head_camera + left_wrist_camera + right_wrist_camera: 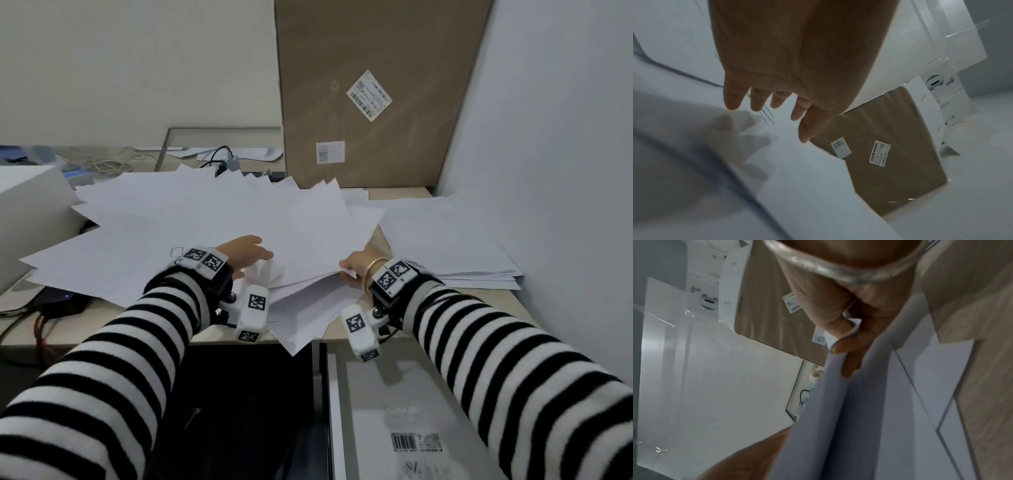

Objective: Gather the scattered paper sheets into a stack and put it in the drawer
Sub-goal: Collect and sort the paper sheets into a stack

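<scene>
Right hand pinches the near-right corner of the fanned paper bundle, thumb on top, fingers under, while left hand, fingers straight and spread, lies flat on the sheets just left of it, on the desk.

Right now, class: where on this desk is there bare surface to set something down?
Little: a bare strip of desk between the fanned sheets and the right-hand pile, and the front edge beside the right hand. Elsewhere, paper covers it up to the cardboard box.
</scene>
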{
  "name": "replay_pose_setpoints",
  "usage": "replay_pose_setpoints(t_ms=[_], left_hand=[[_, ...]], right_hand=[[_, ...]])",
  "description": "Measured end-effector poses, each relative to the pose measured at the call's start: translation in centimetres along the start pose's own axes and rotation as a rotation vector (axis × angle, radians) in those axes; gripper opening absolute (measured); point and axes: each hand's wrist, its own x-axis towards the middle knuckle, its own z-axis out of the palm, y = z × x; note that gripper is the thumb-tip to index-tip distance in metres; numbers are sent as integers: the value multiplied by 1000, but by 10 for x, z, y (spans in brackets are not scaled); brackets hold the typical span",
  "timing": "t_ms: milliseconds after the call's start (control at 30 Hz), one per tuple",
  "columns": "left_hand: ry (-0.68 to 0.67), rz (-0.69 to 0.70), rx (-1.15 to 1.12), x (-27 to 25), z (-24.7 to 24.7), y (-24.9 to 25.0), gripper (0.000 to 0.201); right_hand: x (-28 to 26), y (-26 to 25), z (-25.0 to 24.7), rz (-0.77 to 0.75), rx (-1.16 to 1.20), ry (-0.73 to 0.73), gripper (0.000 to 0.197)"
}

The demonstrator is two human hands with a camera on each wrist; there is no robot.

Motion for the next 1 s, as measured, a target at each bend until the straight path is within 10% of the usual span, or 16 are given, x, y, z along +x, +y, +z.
replay_pose_setpoints(t_ms=[233,867,1000], left_hand=[[36,-32,-6,-5,-12,-3,68],[49,-85,375,-8,3,-20,40],[-1,-118,399,-6,1,-16,59]], right_hand=[[1,-17,-16,-228,-73,213,37],[-15,-33,-74,-157,151,126,43],[-13,-32,-88,-152,224,170,38]])
